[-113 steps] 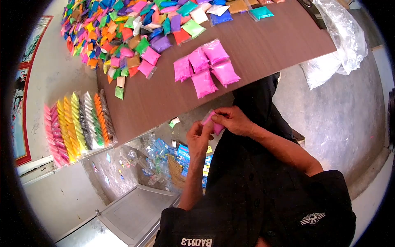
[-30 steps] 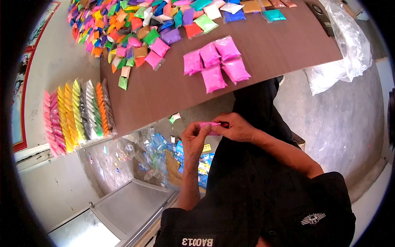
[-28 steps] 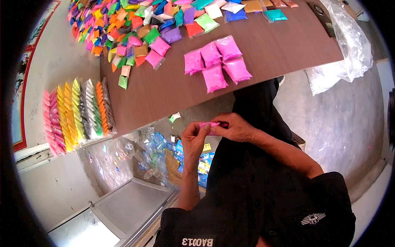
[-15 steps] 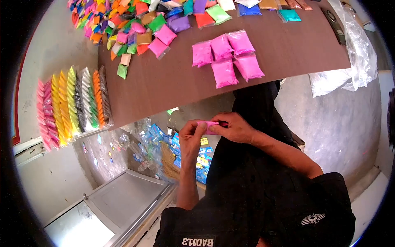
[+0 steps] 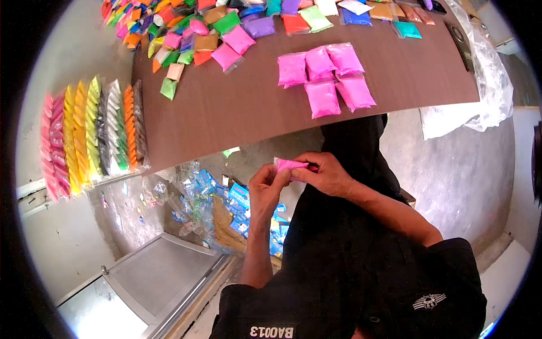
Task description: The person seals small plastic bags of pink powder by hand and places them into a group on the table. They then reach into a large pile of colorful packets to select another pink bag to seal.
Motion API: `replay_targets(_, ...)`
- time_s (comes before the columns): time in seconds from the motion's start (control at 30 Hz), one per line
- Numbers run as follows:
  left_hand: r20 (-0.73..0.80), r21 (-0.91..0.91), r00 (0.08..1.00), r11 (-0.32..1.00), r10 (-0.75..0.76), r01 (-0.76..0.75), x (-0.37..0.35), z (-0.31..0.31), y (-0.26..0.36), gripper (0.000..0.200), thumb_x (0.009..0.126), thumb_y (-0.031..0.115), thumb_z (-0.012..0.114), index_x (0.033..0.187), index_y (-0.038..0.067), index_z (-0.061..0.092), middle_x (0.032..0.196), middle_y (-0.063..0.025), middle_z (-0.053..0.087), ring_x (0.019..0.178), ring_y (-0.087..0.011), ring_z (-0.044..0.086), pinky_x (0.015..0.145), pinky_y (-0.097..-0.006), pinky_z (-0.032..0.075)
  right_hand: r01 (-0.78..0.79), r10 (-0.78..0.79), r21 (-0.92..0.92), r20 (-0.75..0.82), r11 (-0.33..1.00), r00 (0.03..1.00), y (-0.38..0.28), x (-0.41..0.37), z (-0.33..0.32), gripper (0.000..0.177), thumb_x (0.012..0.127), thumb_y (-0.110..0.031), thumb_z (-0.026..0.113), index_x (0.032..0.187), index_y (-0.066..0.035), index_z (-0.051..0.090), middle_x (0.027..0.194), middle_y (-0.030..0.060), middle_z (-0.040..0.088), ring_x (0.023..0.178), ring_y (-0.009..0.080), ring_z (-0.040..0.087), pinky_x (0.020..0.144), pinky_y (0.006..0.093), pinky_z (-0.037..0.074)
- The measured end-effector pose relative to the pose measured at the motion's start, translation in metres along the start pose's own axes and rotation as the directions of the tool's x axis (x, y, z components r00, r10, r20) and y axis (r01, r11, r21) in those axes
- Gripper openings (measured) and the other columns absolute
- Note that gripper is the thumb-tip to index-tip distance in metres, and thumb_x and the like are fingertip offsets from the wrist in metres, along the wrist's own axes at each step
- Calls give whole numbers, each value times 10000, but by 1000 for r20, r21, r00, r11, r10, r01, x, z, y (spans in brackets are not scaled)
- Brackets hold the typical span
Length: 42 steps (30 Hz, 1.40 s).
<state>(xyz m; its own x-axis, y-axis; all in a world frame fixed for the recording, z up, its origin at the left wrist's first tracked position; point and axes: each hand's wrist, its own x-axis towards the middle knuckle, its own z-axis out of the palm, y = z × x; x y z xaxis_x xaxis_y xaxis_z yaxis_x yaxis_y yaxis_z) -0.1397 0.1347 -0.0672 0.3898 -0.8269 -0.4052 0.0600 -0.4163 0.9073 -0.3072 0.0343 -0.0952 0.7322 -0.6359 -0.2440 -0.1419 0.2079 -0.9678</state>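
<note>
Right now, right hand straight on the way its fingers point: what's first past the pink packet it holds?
Likely the left hand, at the other end of the pink packet; depth is hard to judge from one view.

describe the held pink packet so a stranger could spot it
Find the brown table, then look below its near edge in the view. There the left hand and right hand pinch the held packet. Unlike the pink packets lying on the table, it is held.

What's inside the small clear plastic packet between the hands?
Bright pink filling shows through the small clear plastic packet, held by the left hand and right hand. The hands cover parts of it; contents there are hidden.
</note>
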Motion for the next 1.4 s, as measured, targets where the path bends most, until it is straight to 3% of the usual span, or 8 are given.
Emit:
replay_targets(0.17, 23, 33, 996, 996, 82, -83, 1, -10, -7, 215, 949, 211, 734, 993, 3, 697, 837, -32, 702, 764, -104, 642, 712, -253, 520, 31, -31, 2, 36, 1000, 999, 2, 2, 5, 246, 928, -216, 722, 1056, -7, 715, 848, 28, 675, 764, 85, 589, 679, 273, 487)
replay_targets(0.4, 26, 21, 999, 999, 26, -26, -5, -5, -11, 217, 940, 212, 741, 988, 5, 696, 848, -39, 705, 773, -104, 637, 731, -269, 522, 37, -37, 3, -7, 999, 999, 1, -2, 2, 228, 929, -206, 706, 1041, -9, 729, 838, 34, 694, 758, 80, 597, 674, 266, 493)
replay_targets(0.47, -48, -172, 999, 985, 5, -13, -6, 5, -7, 165, 933, 151, 753, 967, 0, 695, 819, 5, 680, 737, -53, 584, 685, -218, 468, 38, -38, 17, -30, 999, 999, 5, -2, 3, 222, 928, -198, 706, 1039, -7, 729, 840, 32, 695, 754, 80, 599, 671, 263, 493)
replay_targets(0.73, 32, -76, 998, 995, 59, -57, 6, -15, -20, 172, 934, 154, 741, 991, -2, 695, 843, -17, 686, 762, -73, 599, 704, -233, 479, -30, 30, -4, 41, 1000, 999, 8, 6, 8, 278, 939, -242, 700, 1064, 5, 726, 892, 52, 713, 797, 92, 622, 712, 283, 511)
replay_targets(0.9, 88, -62, 995, 997, 52, -46, 7, -17, -24, 168, 930, 141, 755, 1004, 0, 702, 831, 8, 676, 762, -49, 585, 691, -215, 467, -29, 26, -100, -36, 995, 999, 0, 8, 10, 291, 953, -244, 692, 1101, 4, 728, 886, 45, 708, 787, 93, 609, 715, 282, 511)
replay_targets(1.17, -41, -244, 997, 969, -59, 47, 6, -6, -31, 197, 926, 181, 750, 983, -1, 700, 815, -7, 670, 735, -84, 592, 685, -239, 471, -5, 3, -21, -133, 1000, 991, 19, 15, 20, 227, 955, -193, 697, 1057, 7, 726, 833, 23, 694, 737, 79, 593, 659, 269, 492)
replay_targets(1.3, 40, -174, 999, 984, -14, 20, 8, -20, -30, 176, 935, 150, 749, 1003, -5, 697, 861, -2, 688, 790, -65, 602, 713, -227, 480, -8, 2, -88, -64, 996, 998, 8, 15, 21, 220, 958, -199, 697, 1040, 2, 728, 814, 18, 676, 735, 75, 585, 655, 266, 485)
replay_targets(1.4, 80, -109, 997, 994, -3, 12, 7, -22, -26, 161, 942, 137, 737, 991, -8, 687, 867, -4, 689, 796, -67, 607, 718, -229, 482, -2, -9, -103, -106, 995, 994, 10, 14, 21, 209, 956, -193, 698, 1036, -2, 726, 809, 13, 668, 736, 71, 579, 658, 261, 482)
